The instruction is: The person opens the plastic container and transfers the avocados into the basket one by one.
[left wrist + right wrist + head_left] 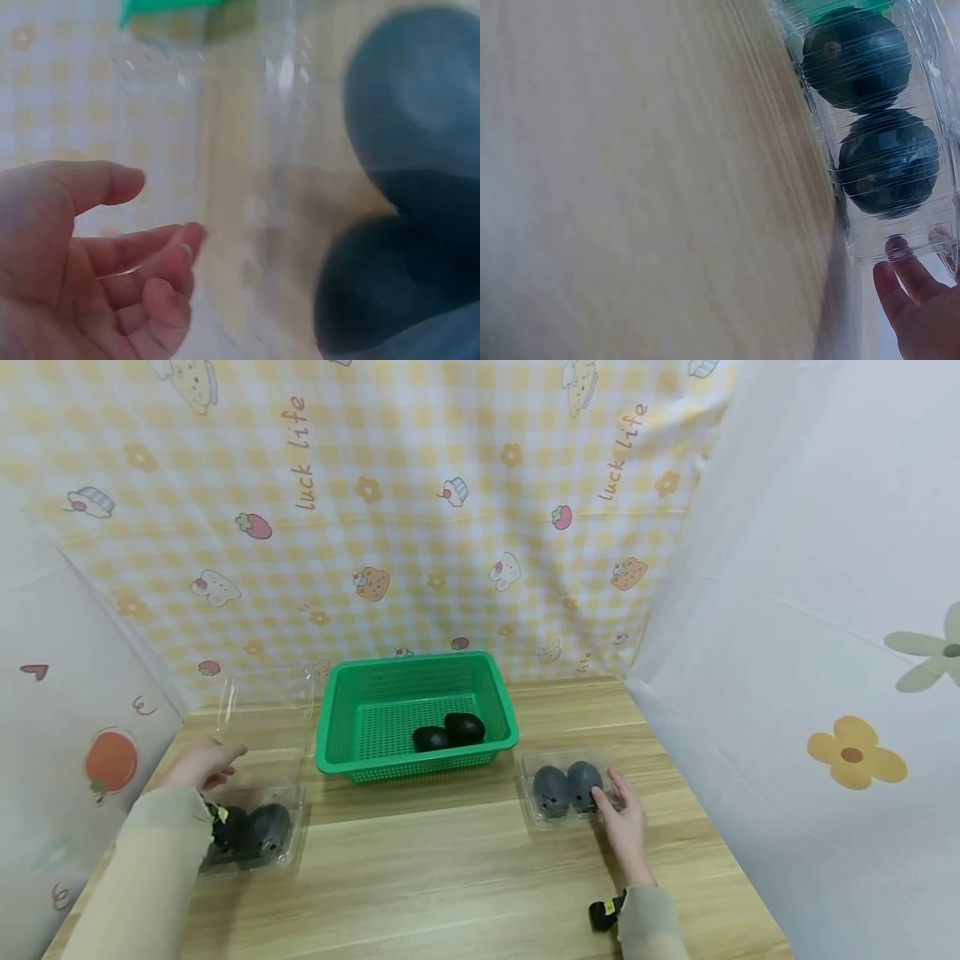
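At the left, a clear plastic clamshell box point(295, 847) holds dark avocados point(264, 832), and its transparent lid point(268, 714) stands raised behind. My left hand point(201, 764) hovers over that box's left part; in the left wrist view the hand point(124, 262) has loosely bent fingers with nothing between them. On the right lies a second clear clamshell box point(530, 806) with two dark avocados point(552, 789). My right hand point(624, 817) grips this box's right end, thumb on top and fingers at the side. The right wrist view shows fingertips point(897, 247) against the plastic.
A green plastic basket point(416, 762) with two black avocados point(465, 727) stands between the boxes, toward the back of the wooden table point(420, 868). A patterned cloth point(420, 527) hangs behind, with white sheets point(787, 568) at both sides.
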Demonstrator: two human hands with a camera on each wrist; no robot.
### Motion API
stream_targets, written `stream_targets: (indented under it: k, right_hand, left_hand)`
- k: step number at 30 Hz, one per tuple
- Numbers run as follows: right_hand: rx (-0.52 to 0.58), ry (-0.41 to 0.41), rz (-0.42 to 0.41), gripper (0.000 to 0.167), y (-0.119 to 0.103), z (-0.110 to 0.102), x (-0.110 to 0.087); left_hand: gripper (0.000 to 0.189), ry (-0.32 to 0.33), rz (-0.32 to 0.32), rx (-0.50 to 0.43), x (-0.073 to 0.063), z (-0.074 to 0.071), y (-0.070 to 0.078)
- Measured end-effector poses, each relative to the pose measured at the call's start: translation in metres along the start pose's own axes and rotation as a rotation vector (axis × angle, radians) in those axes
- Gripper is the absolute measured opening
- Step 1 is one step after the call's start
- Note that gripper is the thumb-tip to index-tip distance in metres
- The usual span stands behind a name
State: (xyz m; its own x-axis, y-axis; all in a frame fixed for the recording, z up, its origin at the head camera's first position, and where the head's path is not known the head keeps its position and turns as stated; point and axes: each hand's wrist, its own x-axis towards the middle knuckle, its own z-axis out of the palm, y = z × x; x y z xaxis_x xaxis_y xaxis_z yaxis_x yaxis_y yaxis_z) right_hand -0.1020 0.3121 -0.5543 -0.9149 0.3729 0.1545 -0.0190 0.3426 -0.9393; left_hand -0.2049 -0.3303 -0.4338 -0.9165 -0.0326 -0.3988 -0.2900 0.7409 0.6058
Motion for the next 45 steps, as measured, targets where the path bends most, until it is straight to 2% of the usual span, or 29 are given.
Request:
stream_targets:
  k: [3, 5, 8, 11, 14, 16, 21, 25, 30, 33, 38, 45]
  right_hand:
    - [0.006, -0.019, 0.013, 0.058, -0.001, 0.0, 0.0]
    - [0.015, -0.03, 0.028, 0.059, -0.001, 0.0, 0.0]
    - [0.019, -0.036, 0.035, 0.06, -0.002, 0.0, -0.001]
    - [0.02, -0.031, 0.035, 0.06, -0.002, 0.0, -0.001]
    - [0.01, -0.029, 0.037, 0.06, -0.002, -0.001, -0.001]
    - [-0.004, -0.033, 0.038, 0.06, -0.003, 0.0, -0.002]
    - [-0.013, -0.048, 0.039, 0.06, -0.008, 0.003, -0.008]
    - [0.001, -0.05, 0.024, 0.059, -0.01, 0.01, -0.013]
    - [-0.013, -0.048, -0.01, 0.058, -0.015, 0.02, -0.022]
    - [0.001, -0.063, -0.018, 0.058, -0.017, 0.025, -0.028]
    - [0.011, -0.081, 0.004, 0.059, -0.02, 0.035, -0.038]
    - [0.0, -0.067, -0.027, 0.057, -0.028, 0.059, -0.052]
  left_hand:
    - [0.059, 0.083, 0.105, 0.006, -0.004, 0.006, 0.013]
    - [0.062, 0.147, 0.17, -0.026, -0.01, 0.014, 0.027]
    - [0.059, 0.211, 0.243, -0.143, -0.021, 0.028, 0.05]
    - [0.05, 0.208, 0.3, -0.302, -0.036, 0.045, 0.072]
    - [0.048, 0.149, 0.324, -0.432, -0.052, 0.063, 0.089]
    - [0.051, 0.101, 0.315, -0.495, -0.062, 0.077, 0.097]
    - [0.049, -0.049, 0.294, -0.645, -0.079, 0.122, 0.106]
    - [0.04, -0.17, 0.292, -0.665, -0.082, 0.161, 0.108]
    - [0.037, -0.267, 0.295, -0.661, -0.082, 0.201, 0.106]
    - [0.039, -0.299, 0.306, -0.658, -0.083, 0.22, 0.104]
    - [0.04, -0.322, 0.307, -0.719, -0.083, 0.244, 0.1]
    - [0.047, -0.317, 0.276, -0.796, -0.083, 0.263, 0.097]
